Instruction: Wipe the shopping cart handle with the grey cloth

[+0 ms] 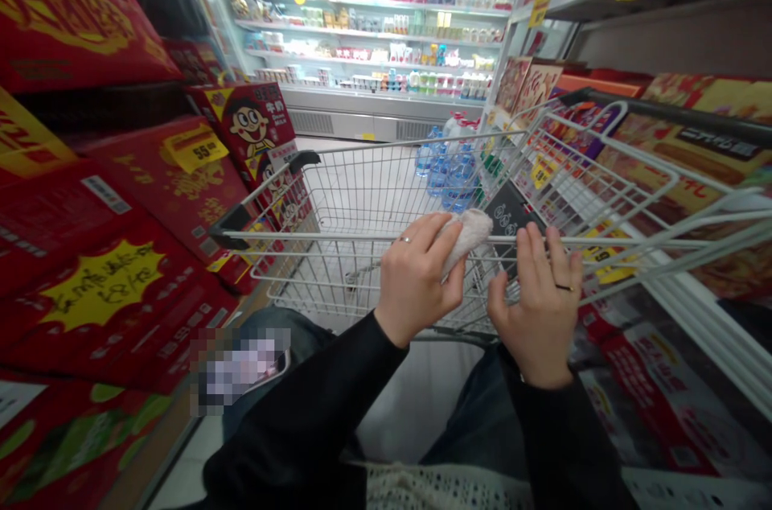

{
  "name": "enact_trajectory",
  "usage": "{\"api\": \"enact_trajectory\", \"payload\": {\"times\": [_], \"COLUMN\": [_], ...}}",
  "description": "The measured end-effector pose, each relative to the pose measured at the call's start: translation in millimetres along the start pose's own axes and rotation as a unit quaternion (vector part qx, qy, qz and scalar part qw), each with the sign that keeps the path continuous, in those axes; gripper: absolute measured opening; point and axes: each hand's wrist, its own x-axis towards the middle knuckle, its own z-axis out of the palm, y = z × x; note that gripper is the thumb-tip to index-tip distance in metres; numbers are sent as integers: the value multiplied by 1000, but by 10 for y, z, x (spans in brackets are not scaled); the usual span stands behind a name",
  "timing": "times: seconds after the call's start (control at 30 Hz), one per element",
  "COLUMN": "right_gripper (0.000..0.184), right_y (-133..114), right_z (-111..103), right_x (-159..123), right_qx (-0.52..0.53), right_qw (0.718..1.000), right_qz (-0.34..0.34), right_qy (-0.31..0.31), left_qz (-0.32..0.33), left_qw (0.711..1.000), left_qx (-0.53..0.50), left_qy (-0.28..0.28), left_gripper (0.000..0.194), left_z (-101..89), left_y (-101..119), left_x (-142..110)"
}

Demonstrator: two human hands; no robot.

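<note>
A wire shopping cart (343,236) stands in front of me, its near top rail running across below my hands. In my left hand (416,277) is a bunched whitish cloth (472,232), closed in the fingers and lying against that rail. To its right, my right hand (536,305) has its fingers stretched out over the same rail, thumb apart, with nothing in it. A dark panel with white markings (510,214) is on the cart just beyond the right hand. Below the left arm, a phone (247,369) with a blurred screen rests by my knee.
Stacked red gift boxes (121,293) with yellow price signs line the left side. On the right are shelves of boxed goods (693,148). Bottled water packs (452,172) stand on the floor ahead, before a lit refrigerated display (374,104).
</note>
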Motion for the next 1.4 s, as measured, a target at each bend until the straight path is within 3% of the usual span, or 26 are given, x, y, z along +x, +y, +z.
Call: {"api": "enact_trajectory", "payload": {"times": [0.23, 0.33, 0.6, 0.73, 0.93, 1.07, 1.2, 1.3, 1.4], "right_gripper": [51, 49, 59, 58, 54, 61, 62, 58, 58], "right_y": [486, 556, 280, 427, 712, 618, 553, 656, 830], "right_z": [-66, -68, -28, -61, -80, -47, -13, -30, -76], "right_x": [25, 19, -20, -27, -49, -68, -89, -92, -73], "right_qx": [15, 8, 16, 3, -32, -34, -29, -38, -51], "right_qw": [998, 997, 998, 999, 996, 996, 996, 996, 993], "right_qz": [11, 17, 3, -17, 23, 30, 32, 33, 58], "right_qy": [60, 70, 53, 39, 81, 71, 72, 75, 91], "left_qz": [-1, -25, 27, 39, 24, 16, 60, 69, 71], "left_qw": [1000, 999, 999, 999, 1000, 1000, 998, 997, 997], "left_qx": [3, 27, 18, -2, -5, 8, 3, 0, -11], "left_qy": [6, 14, 0, -11, -7, -9, -24, -36, -36], "left_gripper": [40, 38, 37, 38, 39, 37, 37, 37, 37], "left_z": [-167, -208, 140, 162, 33, 165, 394, 454, 388], "left_y": [-195, -235, 132, 147, 19, 152, 367, 426, 369], "left_x": [-51, -72, 75, 104, 56, 106, 209, 248, 230]}}
